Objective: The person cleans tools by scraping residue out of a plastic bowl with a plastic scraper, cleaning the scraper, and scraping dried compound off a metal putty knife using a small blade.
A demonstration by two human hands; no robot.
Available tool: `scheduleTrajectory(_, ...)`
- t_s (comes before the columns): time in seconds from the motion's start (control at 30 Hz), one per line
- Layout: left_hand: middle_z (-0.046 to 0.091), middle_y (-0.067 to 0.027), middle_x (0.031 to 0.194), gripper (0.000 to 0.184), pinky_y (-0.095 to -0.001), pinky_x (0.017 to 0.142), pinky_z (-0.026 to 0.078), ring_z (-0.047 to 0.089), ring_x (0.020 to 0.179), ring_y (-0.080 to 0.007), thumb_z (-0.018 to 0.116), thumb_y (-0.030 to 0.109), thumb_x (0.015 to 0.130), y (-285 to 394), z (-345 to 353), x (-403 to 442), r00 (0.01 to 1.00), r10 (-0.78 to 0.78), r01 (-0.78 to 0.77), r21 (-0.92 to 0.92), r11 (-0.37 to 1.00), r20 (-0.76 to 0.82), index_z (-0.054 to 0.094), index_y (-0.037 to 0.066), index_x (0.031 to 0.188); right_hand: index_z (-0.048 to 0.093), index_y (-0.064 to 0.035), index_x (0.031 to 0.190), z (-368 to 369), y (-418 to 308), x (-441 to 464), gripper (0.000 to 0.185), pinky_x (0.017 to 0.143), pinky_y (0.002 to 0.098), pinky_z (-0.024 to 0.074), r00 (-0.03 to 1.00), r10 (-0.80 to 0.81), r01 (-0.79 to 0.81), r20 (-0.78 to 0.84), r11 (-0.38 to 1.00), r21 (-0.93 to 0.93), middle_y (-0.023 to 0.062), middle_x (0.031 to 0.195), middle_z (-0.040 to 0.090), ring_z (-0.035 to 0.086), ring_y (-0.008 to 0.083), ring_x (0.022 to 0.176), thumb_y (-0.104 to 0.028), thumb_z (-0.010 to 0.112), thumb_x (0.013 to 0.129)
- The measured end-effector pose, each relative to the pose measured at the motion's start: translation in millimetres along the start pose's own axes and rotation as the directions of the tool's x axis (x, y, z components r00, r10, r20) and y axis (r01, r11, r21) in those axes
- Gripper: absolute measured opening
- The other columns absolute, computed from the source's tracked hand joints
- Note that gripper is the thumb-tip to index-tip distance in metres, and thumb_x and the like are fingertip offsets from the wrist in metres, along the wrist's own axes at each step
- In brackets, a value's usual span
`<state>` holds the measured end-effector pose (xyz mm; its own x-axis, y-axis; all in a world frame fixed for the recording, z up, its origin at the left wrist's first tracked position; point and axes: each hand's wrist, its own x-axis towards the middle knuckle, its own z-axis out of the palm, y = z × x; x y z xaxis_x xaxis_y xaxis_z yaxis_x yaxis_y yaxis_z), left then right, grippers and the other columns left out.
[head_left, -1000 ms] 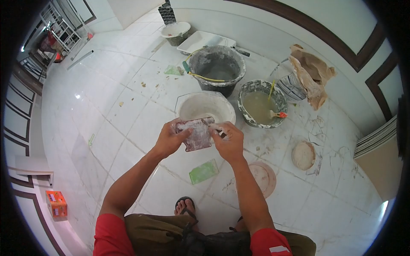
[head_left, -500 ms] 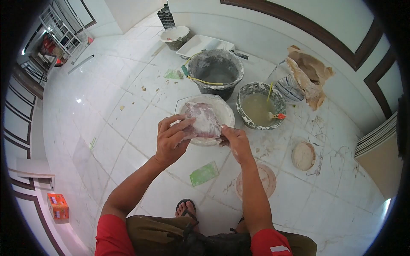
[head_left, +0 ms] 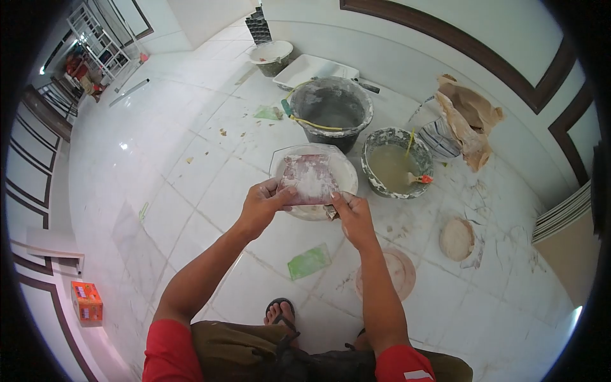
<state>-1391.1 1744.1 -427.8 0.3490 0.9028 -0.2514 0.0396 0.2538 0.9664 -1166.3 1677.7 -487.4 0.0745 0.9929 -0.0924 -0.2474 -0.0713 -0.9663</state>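
Observation:
Both hands hold a thin reddish-brown rectangular sheet [head_left: 310, 178], its face smeared with white paste or powder. My left hand [head_left: 262, 202] pinches its lower left corner, thumb on top. At the lower right corner, my right hand [head_left: 354, 216] grips it between thumb and fingers. A small dark piece [head_left: 331, 212] shows under the right fingertips; its kind is unclear. Below the sheet sits a white basin [head_left: 347, 175], partly hidden. A translucent green sheet [head_left: 309, 261] with whitish smears lies on the floor nearer my feet.
Behind the basin stands a black bucket [head_left: 328, 108] with a yellow handle. To its right are a tub of cloudy water [head_left: 391, 169] holding a brush [head_left: 420, 179], and a torn paper bag [head_left: 468, 121]. A white tray [head_left: 305, 69] and paste-stained bucket [head_left: 272, 54] stand near the wall.
The sheet has tilted to lie more level, and my left hand has shifted to its lower left corner with the thumb on top. The whole view has shifted slightly.

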Motion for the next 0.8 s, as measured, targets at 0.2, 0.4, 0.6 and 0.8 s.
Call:
scheduleTrajectory(0.2,0.072,-0.0122,0.111,0.036,-0.0297,0.081,0.059,0.071,0.094,-0.0168,0.068,0.021,0.102,-3.8,1.0,-1.9,0.995,-0.038,0.044,-0.066,0.997,0.088,0.062,-0.007,0.124,0.075,0.0027,0.101,-7.5,3.4,1.8,0.033,0.062,0.0259,0.0456,0.990,-0.081,0.048,-0.115,0.964,-0.261,0.0001,0.081,0.070,0.054,0.0067,0.068,-0.029,0.067,0.104)
scheduleTrajectory(0.4,0.071,-0.0157,0.115,0.036,-0.0324,0.088,0.061,0.073,0.105,-0.0233,0.064,0.019,0.104,-1.7,0.9,-1.5,0.998,-0.019,0.023,-0.090,0.996,0.052,0.056,-0.008,0.126,0.077,0.0044,0.099,-13.2,3.0,3.3,0.027,0.063,0.0259,0.0473,0.950,-0.083,0.064,-0.302,0.995,-0.075,-0.0003,0.081,0.070,0.056,0.0060,0.069,-0.022,0.071,0.101)
scheduleTrajectory(0.6,0.070,-0.0168,0.117,0.038,-0.0337,0.090,0.062,0.072,0.106,-0.0242,0.065,0.019,0.103,4.1,9.1,-3.5,0.998,-0.059,0.062,-0.108,0.992,0.030,0.055,-0.008,0.128,0.077,0.0042,0.102,-1.8,-1.9,0.0,0.025,0.067,0.0240,0.0478,0.989,0.007,0.013,-0.145,0.991,0.135,-0.0009,0.082,0.070,0.058,0.0054,0.074,-0.020,0.073,0.099)
scheduleTrajectory(0.8,0.071,-0.0156,0.115,0.038,-0.0332,0.086,0.061,0.073,0.103,-0.0233,0.067,0.021,0.102,1.4,9.8,-5.2,0.991,-0.057,0.078,-0.172,0.982,0.122,0.058,-0.007,0.125,0.076,0.0028,0.102,4.9,0.7,-0.4,0.023,0.067,0.0238,0.0471,0.991,-0.081,0.081,-0.103,0.997,0.001,-0.0008,0.081,0.069,0.056,0.0058,0.072,-0.020,0.072,0.100)
